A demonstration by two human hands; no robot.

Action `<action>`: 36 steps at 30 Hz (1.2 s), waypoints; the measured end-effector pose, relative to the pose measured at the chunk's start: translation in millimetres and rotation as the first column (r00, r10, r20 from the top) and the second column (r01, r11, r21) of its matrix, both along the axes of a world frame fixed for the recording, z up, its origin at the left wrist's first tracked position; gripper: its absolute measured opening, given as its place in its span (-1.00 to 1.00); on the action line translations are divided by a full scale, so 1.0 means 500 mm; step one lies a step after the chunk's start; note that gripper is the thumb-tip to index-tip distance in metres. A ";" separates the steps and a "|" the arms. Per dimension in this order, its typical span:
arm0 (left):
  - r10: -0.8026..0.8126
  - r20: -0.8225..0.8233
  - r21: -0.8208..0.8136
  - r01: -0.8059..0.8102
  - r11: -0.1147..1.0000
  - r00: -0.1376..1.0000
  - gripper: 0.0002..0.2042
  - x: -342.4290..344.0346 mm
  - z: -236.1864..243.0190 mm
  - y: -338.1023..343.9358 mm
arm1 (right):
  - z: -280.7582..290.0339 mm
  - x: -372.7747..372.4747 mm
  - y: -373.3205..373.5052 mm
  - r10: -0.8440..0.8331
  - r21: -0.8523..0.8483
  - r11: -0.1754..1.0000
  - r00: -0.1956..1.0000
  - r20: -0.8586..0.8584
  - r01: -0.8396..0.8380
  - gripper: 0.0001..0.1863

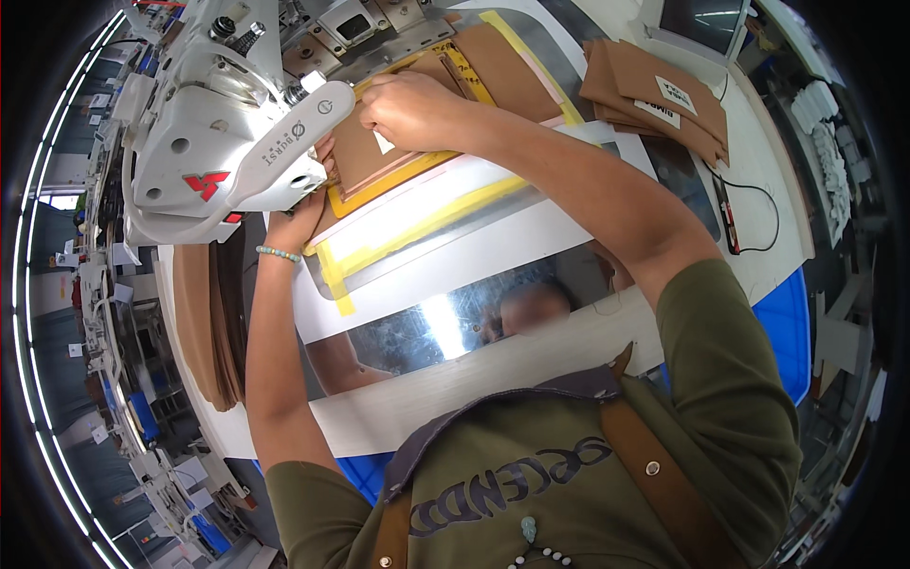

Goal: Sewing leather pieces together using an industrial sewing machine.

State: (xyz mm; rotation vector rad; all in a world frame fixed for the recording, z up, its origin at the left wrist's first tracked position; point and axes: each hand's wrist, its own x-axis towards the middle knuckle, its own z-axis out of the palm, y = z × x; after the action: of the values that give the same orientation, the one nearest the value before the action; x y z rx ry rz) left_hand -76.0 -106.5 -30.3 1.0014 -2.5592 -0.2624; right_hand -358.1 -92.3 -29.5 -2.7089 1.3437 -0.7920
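Brown fabric [355, 156] lies in a flat template with a yellow frame [379, 190], under the head of a white sewing machine [190, 133]. My right hand [408, 109] is on the fabric with its fingers curled together, beside a small white label [383, 142]. What those fingers pinch, if anything, is too small to make out. My left hand [305, 213] reaches in at the template's left edge. The machine head covers much of it, and only a few fingertips show past the machine, close to the brown fabric.
Folded brown pieces with white labels [664, 90] are stacked at the right. More brown fabric [204, 332] hangs over the left table edge. A shiny metal plate [417, 337] lies nearest me. A thin red-and-black tool [729, 218] with a cord and a blue bin [787, 332] are at the right.
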 end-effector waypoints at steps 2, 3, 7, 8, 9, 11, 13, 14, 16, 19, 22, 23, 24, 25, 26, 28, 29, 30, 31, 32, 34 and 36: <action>0.017 -0.003 0.105 -0.016 0.994 1.000 -0.64 0.004 -0.004 -0.003 | -0.001 0.000 0.006 0.048 -0.008 0.999 0.999 0.019 -0.048 -0.84; 0.021 -0.006 0.105 -0.021 0.994 1.000 -0.64 0.005 -0.007 -0.005 | -0.004 0.003 0.009 0.091 -0.015 0.996 0.995 0.042 -0.091 -0.80; 0.049 0.044 0.060 -0.051 0.997 0.998 -0.67 0.030 -0.023 -0.014 | -0.015 0.026 0.018 0.214 0.093 0.971 0.974 0.078 -0.220 -0.70; 0.091 0.103 0.063 -0.098 0.993 0.990 -0.68 0.041 -0.028 -0.016 | -0.016 0.031 0.020 0.247 0.075 0.965 0.966 0.078 -0.252 -0.66; 0.096 0.034 -0.064 -0.094 0.993 0.995 -0.72 0.045 -0.036 -0.021 | -0.015 0.035 0.022 0.279 0.056 0.957 0.957 0.077 -0.283 -0.63; 0.091 0.015 -0.055 -0.090 0.994 0.996 -0.72 0.047 -0.040 -0.021 | -0.015 0.029 0.023 0.293 0.070 0.953 0.954 0.059 -0.296 -0.60; 0.071 -0.007 -0.042 -0.071 0.997 0.997 -0.73 0.027 -0.040 -0.023 | -0.016 0.019 0.027 0.293 0.088 0.951 0.955 0.039 -0.295 -0.58; 0.063 -0.041 0.000 -0.063 0.998 0.997 -0.73 0.025 -0.039 -0.025 | -0.017 0.017 0.028 0.304 0.087 0.948 0.952 0.026 -0.305 -0.56; 0.046 -0.077 0.040 -0.043 0.998 0.996 -0.72 0.022 -0.049 -0.038 | -0.019 0.009 0.031 0.307 0.086 0.948 0.952 0.012 -0.307 -0.55; 0.048 -0.098 0.133 -0.035 0.991 0.994 -0.69 0.122 -0.077 -0.074 | -0.007 0.042 0.026 0.342 0.071 0.937 0.939 0.028 -0.343 -0.54; 0.062 0.070 0.162 -0.073 0.984 0.996 -0.62 0.119 -0.087 -0.087 | -0.008 0.026 0.035 0.333 0.058 0.941 0.942 0.032 -0.335 -0.58; 0.037 0.085 0.120 -0.047 0.992 0.996 -0.62 0.108 -0.087 -0.094 | -0.009 0.021 0.034 0.330 0.068 0.941 0.944 0.017 -0.330 -0.59; 0.012 0.100 0.078 -0.020 0.997 0.995 -0.61 0.097 -0.088 -0.101 | -0.010 0.016 0.034 0.326 0.078 0.942 0.945 0.001 -0.325 -0.61; -0.032 0.080 0.052 0.028 0.998 0.996 -0.60 0.086 -0.090 -0.106 | -0.011 0.010 0.034 0.312 0.078 0.947 0.950 0.000 -0.311 -0.61; -0.032 0.085 0.046 0.028 0.999 0.996 -0.60 0.099 -0.091 -0.114 | -0.010 0.016 0.032 0.313 0.070 0.948 0.950 -0.015 -0.311 -0.62; 0.074 0.247 -0.018 -0.072 0.997 0.966 -0.60 0.175 -0.087 -0.131 | 0.009 0.052 0.026 0.338 0.033 0.941 0.941 -0.021 -0.337 -0.62; 0.016 0.203 -0.115 0.007 0.993 0.979 -0.56 0.165 -0.082 -0.134 | 0.009 0.052 0.026 0.312 0.051 0.950 0.948 -0.060 -0.310 -0.62; 0.011 0.204 -0.118 0.014 0.993 0.979 -0.56 0.155 -0.076 -0.135 | 0.011 0.052 0.026 0.290 0.066 0.956 0.952 -0.099 -0.285 -0.61; 0.007 0.169 -0.106 0.011 0.994 0.986 -0.58 0.146 -0.070 -0.134 | 0.013 0.053 0.026 0.287 0.060 0.958 0.953 -0.097 -0.282 -0.61; -0.010 0.127 -0.082 0.020 0.996 0.992 -0.59 0.104 -0.065 -0.125 | 0.007 0.045 0.028 0.280 0.102 0.958 0.950 -0.138 -0.268 -0.60; -0.135 -0.057 -0.009 0.134 0.991 0.989 -0.62 0.006 -0.032 -0.094 | -0.003 0.024 0.032 0.253 0.147 0.962 0.951 -0.179 -0.229 -0.59; -0.101 -0.097 -0.030 0.099 0.995 0.990 -0.74 0.003 -0.014 -0.075 | 0.011 0.041 0.031 0.260 0.198 0.956 0.935 -0.240 -0.215 -0.57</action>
State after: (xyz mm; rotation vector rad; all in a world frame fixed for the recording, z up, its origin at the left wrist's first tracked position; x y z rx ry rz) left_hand -74.5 -144.1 -37.3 0.8313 -2.5200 -0.2978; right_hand -337.4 -76.6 -24.1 -2.8382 1.0283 -0.2909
